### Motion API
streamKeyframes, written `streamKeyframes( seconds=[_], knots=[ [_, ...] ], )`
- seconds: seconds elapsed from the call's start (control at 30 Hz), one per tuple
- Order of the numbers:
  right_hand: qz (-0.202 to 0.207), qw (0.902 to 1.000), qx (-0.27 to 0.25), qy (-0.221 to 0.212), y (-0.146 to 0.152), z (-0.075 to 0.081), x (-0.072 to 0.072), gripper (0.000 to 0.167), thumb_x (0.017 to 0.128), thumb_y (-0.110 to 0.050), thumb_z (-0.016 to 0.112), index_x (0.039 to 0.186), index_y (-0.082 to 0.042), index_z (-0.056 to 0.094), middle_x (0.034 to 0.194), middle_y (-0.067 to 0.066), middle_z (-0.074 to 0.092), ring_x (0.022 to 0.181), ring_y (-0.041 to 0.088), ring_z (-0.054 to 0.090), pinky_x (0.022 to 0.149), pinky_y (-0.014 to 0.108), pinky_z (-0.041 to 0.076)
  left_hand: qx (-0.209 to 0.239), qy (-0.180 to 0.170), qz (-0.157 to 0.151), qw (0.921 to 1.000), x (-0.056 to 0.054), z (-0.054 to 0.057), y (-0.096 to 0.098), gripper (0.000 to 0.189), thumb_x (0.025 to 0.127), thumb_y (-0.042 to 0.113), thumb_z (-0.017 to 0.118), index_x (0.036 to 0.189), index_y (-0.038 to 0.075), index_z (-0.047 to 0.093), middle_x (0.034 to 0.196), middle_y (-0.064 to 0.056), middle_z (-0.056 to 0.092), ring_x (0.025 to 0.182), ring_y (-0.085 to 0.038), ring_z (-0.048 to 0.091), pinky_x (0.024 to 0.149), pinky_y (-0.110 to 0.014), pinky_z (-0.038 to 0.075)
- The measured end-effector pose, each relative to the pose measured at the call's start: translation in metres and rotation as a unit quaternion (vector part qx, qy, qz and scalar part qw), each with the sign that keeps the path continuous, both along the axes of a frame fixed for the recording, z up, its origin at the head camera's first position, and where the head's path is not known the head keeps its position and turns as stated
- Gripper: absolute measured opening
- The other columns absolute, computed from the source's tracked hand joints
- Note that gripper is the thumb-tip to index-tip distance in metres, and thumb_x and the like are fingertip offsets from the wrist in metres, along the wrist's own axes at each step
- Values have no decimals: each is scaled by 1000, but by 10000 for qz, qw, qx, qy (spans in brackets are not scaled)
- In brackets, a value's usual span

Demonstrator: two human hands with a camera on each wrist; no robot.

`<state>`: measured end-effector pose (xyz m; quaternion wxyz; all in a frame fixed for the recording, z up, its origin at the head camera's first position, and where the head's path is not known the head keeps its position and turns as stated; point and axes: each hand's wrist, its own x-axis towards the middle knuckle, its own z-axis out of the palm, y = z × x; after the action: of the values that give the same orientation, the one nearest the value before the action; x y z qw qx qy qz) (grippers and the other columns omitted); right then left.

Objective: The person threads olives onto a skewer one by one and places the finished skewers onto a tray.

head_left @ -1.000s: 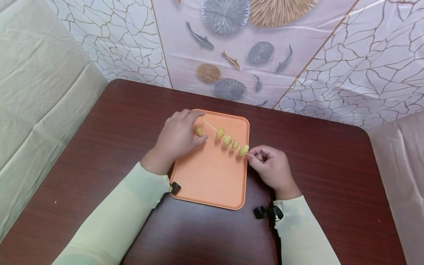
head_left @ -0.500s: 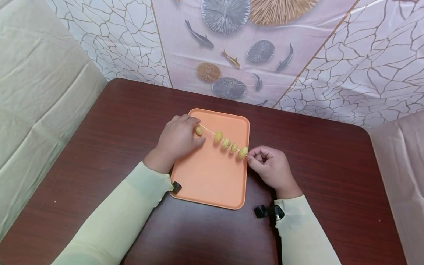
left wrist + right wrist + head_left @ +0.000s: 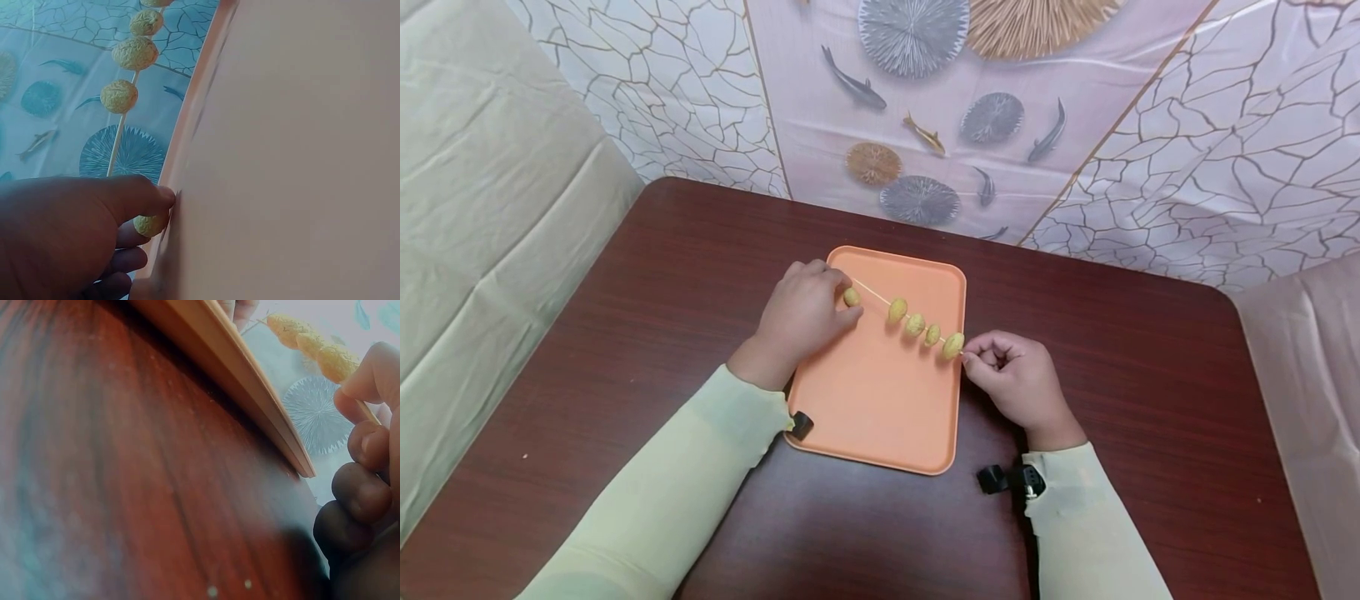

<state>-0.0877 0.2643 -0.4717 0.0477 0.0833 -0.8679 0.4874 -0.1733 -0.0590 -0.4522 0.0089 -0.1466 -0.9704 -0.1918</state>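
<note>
My right hand point(image 3: 1015, 371) pinches the near end of a thin wooden skewer point(image 3: 872, 291) between thumb and index finger. Several wrinkled yellow balls point(image 3: 914, 325) are threaded along it, the lowest one right at the fingertips. It slants across an orange tray point(image 3: 880, 400), its far end at the left fingers. The left hand point(image 3: 797, 312), over the tray's left edge, holds a separate wrinkled yellow ball point(image 3: 150, 225) between its curled fingers and thumb. In the left wrist view this ball sits off the skewer's line, partly covered by the thumb point(image 3: 144, 194).
The tray lies on a dark reddish-brown table point(image 3: 1120, 383). Behind the table hangs a backdrop point(image 3: 955, 83) with fish and leaf patterns. A black wrist camera point(image 3: 992, 479) sticks out from the right cuff, and another point(image 3: 802, 426) overlaps the tray's lower left corner.
The left fingers have curled in, their tips lower and closer to the thumb. The skewer's far end has come down and slightly left, to the left fingers. My right hand has hardly moved.
</note>
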Motion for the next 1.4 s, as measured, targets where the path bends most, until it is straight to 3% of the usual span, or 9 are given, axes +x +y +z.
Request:
streamKeyframes(
  seconds=[0.33, 0.7, 1.03, 1.2, 1.4],
  knots=[
    [-22, 10000, -65, 2, 1, -1, -1, 3, 97, -8, 83, 94, -7, 83, 63, -3, 58, 58, 5, 49, 53, 20, 40, 569, 207, 121, 9981, 0, 0, 1, 34, 100, 30, 73, 125, 8, 82, 119, -11, 77, 110, -36, 64, 101, -48, 55],
    [-149, 9998, -121, 73, 3, -5, -2, 4, 96, -5, 81, 94, -6, 84, 64, -7, 59, 58, 5, 50, 53, 21, 41, 1296, 493, 252, 9900, -3, 6, -3, 36, 98, 19, 76, 131, 7, 81, 110, -11, 77, 99, -30, 67, 90, -44, 60],
    [-105, 9998, -167, 85, 2, -6, -3, 8, 96, -3, 81, 92, -9, 83, 64, -7, 60, 59, 5, 50, 54, 20, 42, 1741, 469, 290, 9832, 0, 13, -5, 38, 97, 12, 73, 133, 3, 79, 104, -9, 72, 93, -25, 66, 83, -38, 57],
    [-101, 9998, -146, 64, 2, -5, -2, 8, 96, -3, 80, 92, -9, 83, 64, -6, 60, 59, 6, 50, 53, 21, 42, 1818, 573, 275, 9813, 0, 13, -5, 38, 97, 10, 73, 134, 5, 79, 113, -9, 75, 97, -24, 71, 86, -37, 62],
    [-99, 9998, -129, 60, 1, -5, -2, 8, 96, -3, 80, 92, -9, 83, 64, -5, 60, 58, 7, 50, 53, 21, 42, 1454, 776, 339, 9857, 2, 16, -7, 40, 98, 17, 76, 138, 12, 80, 127, -6, 80, 107, -28, 75, 96, -48, 62]
  ],
)
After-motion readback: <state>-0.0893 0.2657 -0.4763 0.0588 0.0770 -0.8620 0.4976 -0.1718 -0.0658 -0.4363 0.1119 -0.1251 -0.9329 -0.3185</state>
